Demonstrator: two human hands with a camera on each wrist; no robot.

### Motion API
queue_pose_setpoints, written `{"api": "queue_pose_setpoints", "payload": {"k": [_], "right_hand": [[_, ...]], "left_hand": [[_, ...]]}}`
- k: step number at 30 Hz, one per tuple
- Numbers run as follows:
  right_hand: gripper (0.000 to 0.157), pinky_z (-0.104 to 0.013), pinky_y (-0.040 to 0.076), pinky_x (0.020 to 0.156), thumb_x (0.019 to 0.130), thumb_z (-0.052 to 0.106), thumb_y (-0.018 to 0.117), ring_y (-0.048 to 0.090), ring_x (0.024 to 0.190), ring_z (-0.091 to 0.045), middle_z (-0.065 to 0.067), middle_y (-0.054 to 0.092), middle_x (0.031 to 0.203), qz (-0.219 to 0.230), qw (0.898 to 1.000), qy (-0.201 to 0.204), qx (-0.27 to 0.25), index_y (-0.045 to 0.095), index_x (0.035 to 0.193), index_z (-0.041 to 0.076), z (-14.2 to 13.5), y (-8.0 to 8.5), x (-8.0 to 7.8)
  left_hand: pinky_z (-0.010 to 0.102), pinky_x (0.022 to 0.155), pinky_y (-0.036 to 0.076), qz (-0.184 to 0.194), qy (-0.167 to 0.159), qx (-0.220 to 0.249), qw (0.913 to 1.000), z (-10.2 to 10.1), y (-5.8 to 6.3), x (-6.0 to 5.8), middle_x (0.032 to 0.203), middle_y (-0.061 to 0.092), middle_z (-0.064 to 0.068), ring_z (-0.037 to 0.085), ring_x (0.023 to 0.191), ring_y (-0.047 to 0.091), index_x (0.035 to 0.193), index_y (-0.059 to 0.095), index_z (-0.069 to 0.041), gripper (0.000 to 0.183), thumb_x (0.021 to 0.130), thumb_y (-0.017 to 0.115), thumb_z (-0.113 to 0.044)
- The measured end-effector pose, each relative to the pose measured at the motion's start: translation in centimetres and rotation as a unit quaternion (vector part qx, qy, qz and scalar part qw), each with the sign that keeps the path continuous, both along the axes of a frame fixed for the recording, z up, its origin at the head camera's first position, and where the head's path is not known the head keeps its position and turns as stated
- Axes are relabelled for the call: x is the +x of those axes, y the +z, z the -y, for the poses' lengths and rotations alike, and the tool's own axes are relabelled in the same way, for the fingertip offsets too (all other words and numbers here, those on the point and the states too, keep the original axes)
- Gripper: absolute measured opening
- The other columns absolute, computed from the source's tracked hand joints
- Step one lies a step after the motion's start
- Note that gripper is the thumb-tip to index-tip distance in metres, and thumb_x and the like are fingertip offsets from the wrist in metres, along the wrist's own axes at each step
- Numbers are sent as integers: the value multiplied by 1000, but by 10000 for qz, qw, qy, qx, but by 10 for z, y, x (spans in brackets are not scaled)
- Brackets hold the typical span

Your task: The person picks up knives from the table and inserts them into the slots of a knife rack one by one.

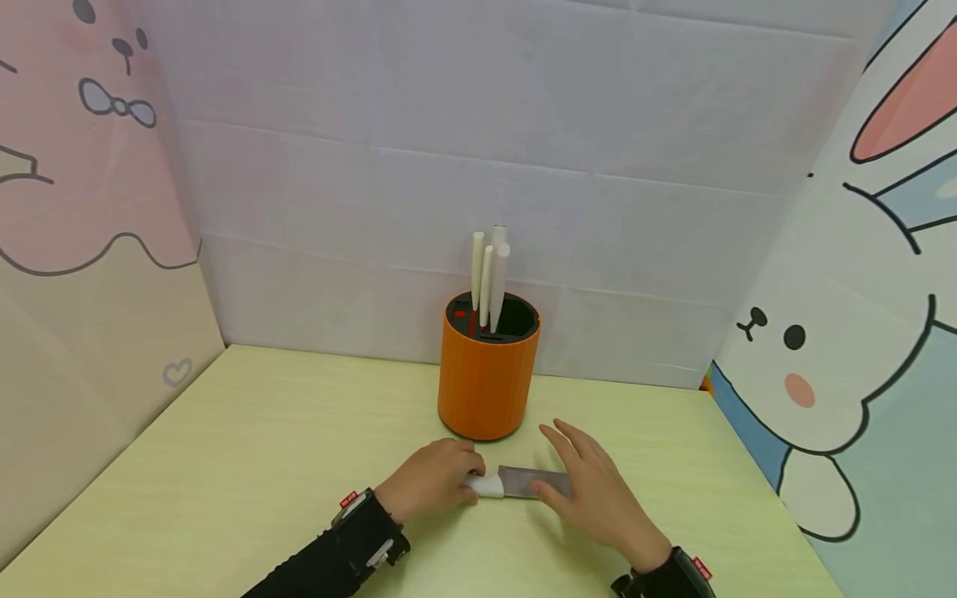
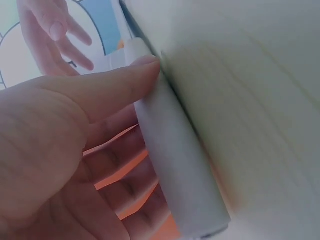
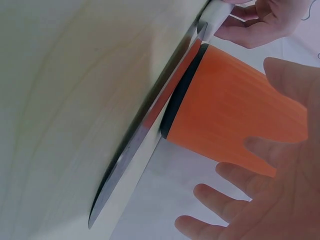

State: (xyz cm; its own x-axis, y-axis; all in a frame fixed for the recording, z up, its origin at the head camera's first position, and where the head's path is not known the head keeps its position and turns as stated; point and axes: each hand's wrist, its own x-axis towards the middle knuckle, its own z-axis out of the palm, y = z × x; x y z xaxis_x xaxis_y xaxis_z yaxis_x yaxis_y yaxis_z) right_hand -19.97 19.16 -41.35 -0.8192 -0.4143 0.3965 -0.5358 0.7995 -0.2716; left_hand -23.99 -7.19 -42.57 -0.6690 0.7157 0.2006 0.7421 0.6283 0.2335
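A kitchen knife [image 1: 517,482] with a white handle and a broad metal blade lies sideways close over the table, blade to the right. My left hand [image 1: 431,479] pinches its handle [image 2: 175,150], thumb on one side and fingers on the other, as the left wrist view shows. Over the blade's right end is my right hand [image 1: 601,495], fingers spread and relaxed, hiding the tip in the head view. From the right wrist, the whole blade [image 3: 132,150] shows, apart from the open fingers [image 3: 230,205].
An orange round knife block [image 1: 486,378] with a black top stands just behind the hands. Several white-handled utensils [image 1: 486,278] stick up from it. Behind the pale wooden table [image 1: 299,432] hangs a white cloth [image 1: 359,216], with cartoon-printed panels [image 1: 845,349] at the sides.
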Motion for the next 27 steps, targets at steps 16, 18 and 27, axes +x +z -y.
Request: {"api": "queue_pose_setpoints", "payload": {"k": [16,18,27], "right_hand": [[53,-48,45,92,82,33,76,48,117,-23,-8,55,126,-25,9982,600,43,57,128,16,11,7,-2],[50,-45,47,91,81,30,77,49,115,-21,-5,56,123,19,9974,720,46,59,126,17,16,10,-3],[41,-41,47,93,85,28,73,49,113,-17,2,56,121,684,9930,966,3,61,123,17,41,19,-10]], "left_hand": [[43,97,43,330,812,1024,9909,42,6,-8,131,53,-4,18,120,48,128,57,-25,45,91,62,-49],[43,96,44,367,849,1304,9871,48,7,-9,131,52,-7,17,120,48,129,55,-26,45,92,60,-51],[45,90,46,759,994,2277,9657,67,5,-11,134,48,-9,22,115,50,138,47,-24,56,92,56,-55]]}}
